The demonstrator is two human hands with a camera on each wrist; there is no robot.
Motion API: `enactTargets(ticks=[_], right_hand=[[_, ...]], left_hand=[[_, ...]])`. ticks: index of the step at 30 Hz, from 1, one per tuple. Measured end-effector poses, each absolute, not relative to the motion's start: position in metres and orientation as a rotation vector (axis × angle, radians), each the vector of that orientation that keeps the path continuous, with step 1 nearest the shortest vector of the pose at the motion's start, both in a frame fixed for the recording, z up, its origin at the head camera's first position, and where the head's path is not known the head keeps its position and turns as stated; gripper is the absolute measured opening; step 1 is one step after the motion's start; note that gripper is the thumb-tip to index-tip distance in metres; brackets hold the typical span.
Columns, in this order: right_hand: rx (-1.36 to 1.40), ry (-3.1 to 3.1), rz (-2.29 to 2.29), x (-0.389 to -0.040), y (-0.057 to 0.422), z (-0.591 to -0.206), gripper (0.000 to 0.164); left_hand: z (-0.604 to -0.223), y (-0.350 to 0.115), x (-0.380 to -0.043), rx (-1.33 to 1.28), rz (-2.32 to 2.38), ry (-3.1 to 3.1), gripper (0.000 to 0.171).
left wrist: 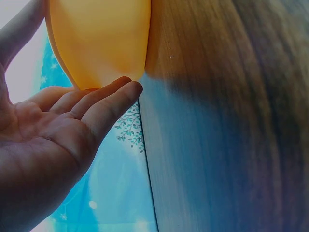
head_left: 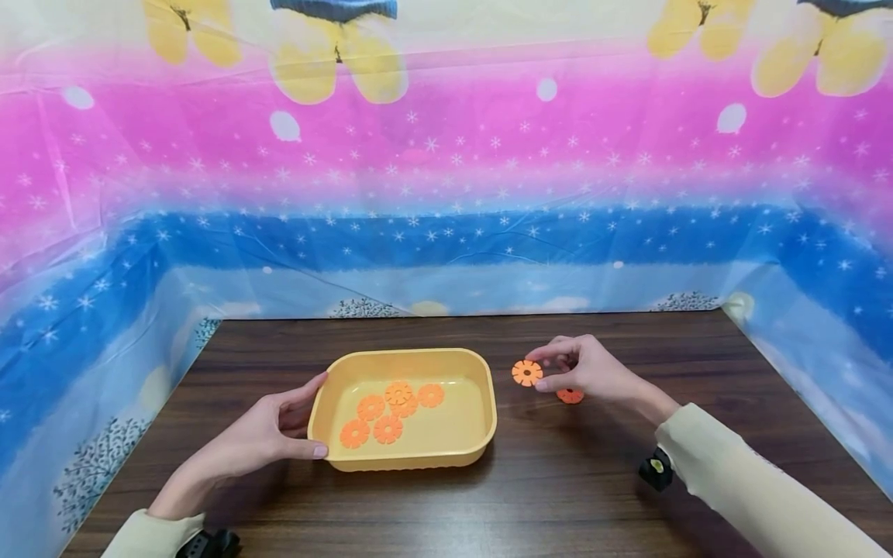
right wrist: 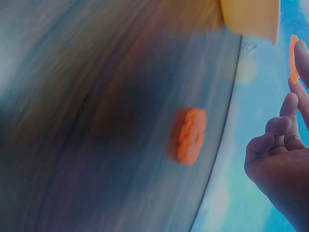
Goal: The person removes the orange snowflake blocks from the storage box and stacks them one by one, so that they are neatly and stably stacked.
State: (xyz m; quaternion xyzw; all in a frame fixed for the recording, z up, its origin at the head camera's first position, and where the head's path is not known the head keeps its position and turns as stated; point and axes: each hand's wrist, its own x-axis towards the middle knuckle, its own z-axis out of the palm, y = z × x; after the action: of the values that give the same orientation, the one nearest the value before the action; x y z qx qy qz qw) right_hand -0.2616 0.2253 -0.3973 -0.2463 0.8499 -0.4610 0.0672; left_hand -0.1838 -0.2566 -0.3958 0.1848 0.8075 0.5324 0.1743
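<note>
A yellow plastic tray (head_left: 460, 418) stands on the table with several orange notched flower discs (head_left: 387, 428) lying flat in it, some overlapping. My left hand (head_left: 251, 434) holds the tray's left end, thumb near the front corner and fingers toward the back. In the left wrist view those fingers (left wrist: 104, 104) lie nearly straight against the tray wall (left wrist: 104, 43). Just right of the tray, my right hand (head_left: 589, 370) pinches one orange disc (head_left: 527, 373) upright by its edge, above the table. Partly hidden beneath that hand lies another orange disc (head_left: 570, 396), seen whole in the right wrist view (right wrist: 191, 136).
The dark wood-grain table (head_left: 558, 496) ends at the back against a printed cloth (head_left: 446, 240) with snowflakes and butterflies. That cloth also rises along both sides. Black wrist cameras are strapped near both sleeves (head_left: 732, 465).
</note>
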Motion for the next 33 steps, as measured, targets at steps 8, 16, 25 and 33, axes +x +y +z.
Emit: enactTargets(ticks=[8,16,25,33], right_hand=[[-0.707,2.602,-1.359,-0.261,0.248,-0.406,0.038],[-0.660,2.670,-1.242,-0.261,0.269,-0.415,0.038],[-0.654,2.737,-1.153,-0.261,0.284,-0.420,0.037],[-0.655,2.717,-1.165,-0.262,0.290,-0.424,0.038]], left_hand=[[-0.397,-0.258,-0.184,0.549,1.495,2.305,0.095],[-0.397,-0.257,-0.184,0.533,1.490,2.309,0.095],[-0.396,-0.257,-0.183,0.526,1.493,2.307,0.095],[-0.396,-0.257,-0.183,0.508,1.494,2.297,0.095]])
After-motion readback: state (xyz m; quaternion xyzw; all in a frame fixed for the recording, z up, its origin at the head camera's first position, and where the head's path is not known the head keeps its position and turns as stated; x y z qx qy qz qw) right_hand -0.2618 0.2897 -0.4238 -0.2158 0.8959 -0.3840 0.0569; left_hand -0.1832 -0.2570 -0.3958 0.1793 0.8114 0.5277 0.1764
